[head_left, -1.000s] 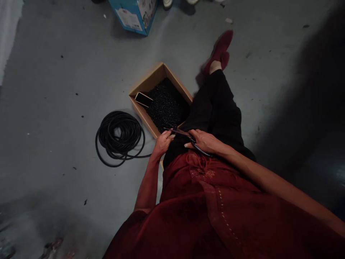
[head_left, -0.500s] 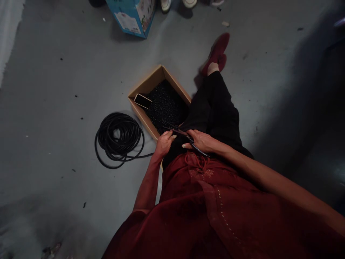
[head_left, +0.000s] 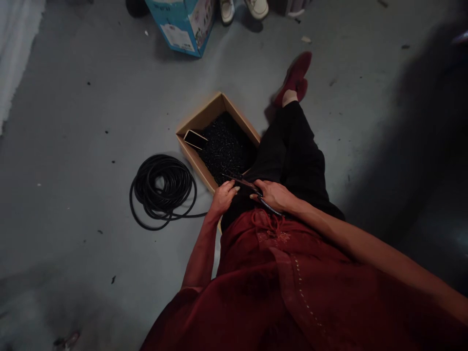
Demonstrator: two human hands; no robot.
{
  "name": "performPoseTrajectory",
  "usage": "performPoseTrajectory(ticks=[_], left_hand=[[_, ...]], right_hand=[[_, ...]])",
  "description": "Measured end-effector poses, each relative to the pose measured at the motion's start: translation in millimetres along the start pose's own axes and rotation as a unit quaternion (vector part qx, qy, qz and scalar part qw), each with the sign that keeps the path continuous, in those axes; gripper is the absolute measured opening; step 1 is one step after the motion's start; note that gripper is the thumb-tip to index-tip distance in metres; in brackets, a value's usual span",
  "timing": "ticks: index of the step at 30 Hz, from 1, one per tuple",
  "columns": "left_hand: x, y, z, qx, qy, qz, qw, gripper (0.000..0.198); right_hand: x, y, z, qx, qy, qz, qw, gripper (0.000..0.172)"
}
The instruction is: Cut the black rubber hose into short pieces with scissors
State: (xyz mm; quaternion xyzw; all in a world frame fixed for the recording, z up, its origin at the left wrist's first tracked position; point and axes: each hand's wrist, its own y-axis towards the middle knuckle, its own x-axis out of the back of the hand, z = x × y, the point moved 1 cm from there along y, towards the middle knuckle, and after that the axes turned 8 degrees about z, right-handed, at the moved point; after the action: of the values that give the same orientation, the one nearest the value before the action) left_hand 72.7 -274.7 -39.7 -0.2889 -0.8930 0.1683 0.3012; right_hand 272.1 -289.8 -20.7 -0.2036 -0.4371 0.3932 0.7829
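My right hand (head_left: 274, 195) is closed on the scissors (head_left: 243, 182), whose blades point left over the near corner of a cardboard box (head_left: 193, 158). Beside the blade tips, my left hand (head_left: 224, 196) is closed, thumb against fingers, around the black tube. That tube runs left from under my left wrist to a loose coil of black tube (head_left: 163, 187) on the floor. Many small black pieces (head_left: 223, 144) fill the bottom of the box, and a small dark rectangular piece with a pale edge (head_left: 195, 139) leans in its left corner.
My leg in black trousers (head_left: 303, 156) stretches forward on the box's right, ending in a red shoe (head_left: 294, 78). Farther off stand a blue carton (head_left: 179, 27) and another person's white shoes (head_left: 258, 8). Small dark scraps are scattered on the grey floor (head_left: 73, 146).
The scissor blades look closer together than before. The whole view has shifted slightly, with the box and carton a little lower in the picture. Both hands stay in nearly the same place.
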Motion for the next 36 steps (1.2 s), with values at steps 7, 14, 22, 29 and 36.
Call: performPoseTrajectory(ticks=[7,14,22,29,36], left_hand=[[2.1,-7,1,0.038,-0.229,0.065,0.970,0.038],[7.1,-3,8,0.066,-0.261,0.097,0.958,0.038],[0.8,-1,4,0.086,-0.390,0.084,0.913,0.042],[13.4,-9,-11,0.094,-0.417,0.127,0.895,0.046],[7.7,-2,-6,0.092,-0.387,0.078,0.914,0.051]], right_hand=[[6,-3,3,0.003,-0.004,-0.015,1.000,0.034],[11,-6,5,0.018,-0.001,-0.041,0.999,0.034],[20,-6,4,0.051,-0.001,-0.063,0.997,0.039],[34,-7,0,0.096,-0.021,-0.069,0.993,0.044],[36,-7,1,0.092,-0.027,-0.080,0.992,0.043]])
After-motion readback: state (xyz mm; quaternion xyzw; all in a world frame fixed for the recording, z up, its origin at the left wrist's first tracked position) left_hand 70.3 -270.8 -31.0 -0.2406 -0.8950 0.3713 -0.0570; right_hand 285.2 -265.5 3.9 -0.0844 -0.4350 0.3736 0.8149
